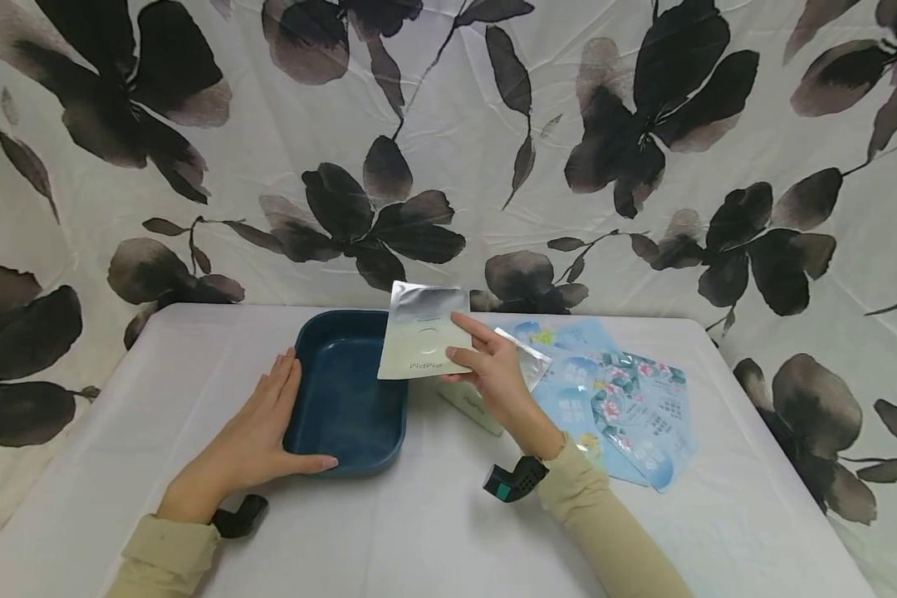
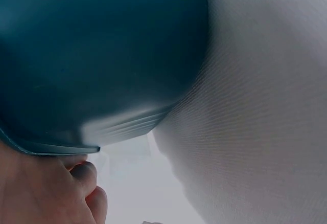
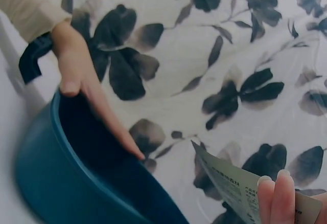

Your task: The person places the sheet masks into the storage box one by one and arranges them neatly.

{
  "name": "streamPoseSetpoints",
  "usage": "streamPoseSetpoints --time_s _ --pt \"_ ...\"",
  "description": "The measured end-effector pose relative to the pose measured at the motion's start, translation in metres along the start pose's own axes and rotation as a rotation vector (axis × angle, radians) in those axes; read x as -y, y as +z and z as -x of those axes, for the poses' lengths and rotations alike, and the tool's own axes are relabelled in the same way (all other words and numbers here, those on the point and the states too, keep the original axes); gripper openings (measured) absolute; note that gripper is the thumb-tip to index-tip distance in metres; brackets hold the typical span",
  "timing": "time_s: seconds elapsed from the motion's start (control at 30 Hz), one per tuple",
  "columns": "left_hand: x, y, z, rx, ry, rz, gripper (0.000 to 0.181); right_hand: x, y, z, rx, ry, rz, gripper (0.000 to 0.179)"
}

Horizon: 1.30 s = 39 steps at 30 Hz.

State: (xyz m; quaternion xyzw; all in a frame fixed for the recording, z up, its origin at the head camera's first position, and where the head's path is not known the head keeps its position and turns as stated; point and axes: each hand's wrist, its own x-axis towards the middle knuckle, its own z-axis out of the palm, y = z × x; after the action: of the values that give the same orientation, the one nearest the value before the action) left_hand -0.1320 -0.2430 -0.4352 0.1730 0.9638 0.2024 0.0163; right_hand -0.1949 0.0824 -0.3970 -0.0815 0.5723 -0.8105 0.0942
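Observation:
A deep blue rectangular bin (image 1: 347,415) stands left of the middle of the white table. Along its left side lies my left hand (image 1: 257,428), fingers straight and the thumb reaching over the near rim; in the left wrist view, the bin's wall (image 2: 102,55) fills much of the picture. My right hand (image 1: 497,374) pinches a flat silver and pale-green foil sachet (image 1: 422,332) by its right edge, thumb and fingers on its faces. The sachet is held up, overlapping the bin's far right corner in the head view. In the right wrist view, the sachet (image 3: 230,188) shows small print.
Under and beside my right hand are a pale-green box (image 1: 473,407) and another silver sachet (image 1: 526,359). Several light-blue floral packets (image 1: 643,399) lie spread on the right of the table (image 1: 419,531). A flower-print cloth (image 1: 493,149) hangs behind.

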Motion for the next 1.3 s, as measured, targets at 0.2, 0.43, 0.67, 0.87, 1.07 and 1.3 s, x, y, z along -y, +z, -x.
streamPoseSetpoints --time_s 0.2,0.43,0.67,0.87,1.07,1.3 --pt "-0.001 0.001 -0.002 -0.004 0.004 0.007 0.145 -0.004 0.012 -0.002 0.039 0.003 0.019 0.057" --pt "0.0 0.0 -0.001 -0.009 0.013 0.004 0.144 -0.008 0.026 -0.004 0.098 0.039 0.029 0.059" --pt "0.0 0.001 -0.001 -0.009 0.011 0.011 0.144 -0.012 0.042 -0.005 0.153 0.059 0.089 0.06" --pt "0.0 0.002 0.001 0.0 0.003 0.031 0.144 -0.021 0.054 -0.008 0.215 0.13 0.144 0.06" --pt "0.001 0.003 0.0 0.001 0.011 0.037 0.143 -0.028 0.065 -0.014 0.257 0.205 0.193 0.057" --pt "0.003 0.002 0.001 0.007 0.022 0.029 0.142 -0.029 0.075 -0.017 0.361 0.307 0.229 0.056"
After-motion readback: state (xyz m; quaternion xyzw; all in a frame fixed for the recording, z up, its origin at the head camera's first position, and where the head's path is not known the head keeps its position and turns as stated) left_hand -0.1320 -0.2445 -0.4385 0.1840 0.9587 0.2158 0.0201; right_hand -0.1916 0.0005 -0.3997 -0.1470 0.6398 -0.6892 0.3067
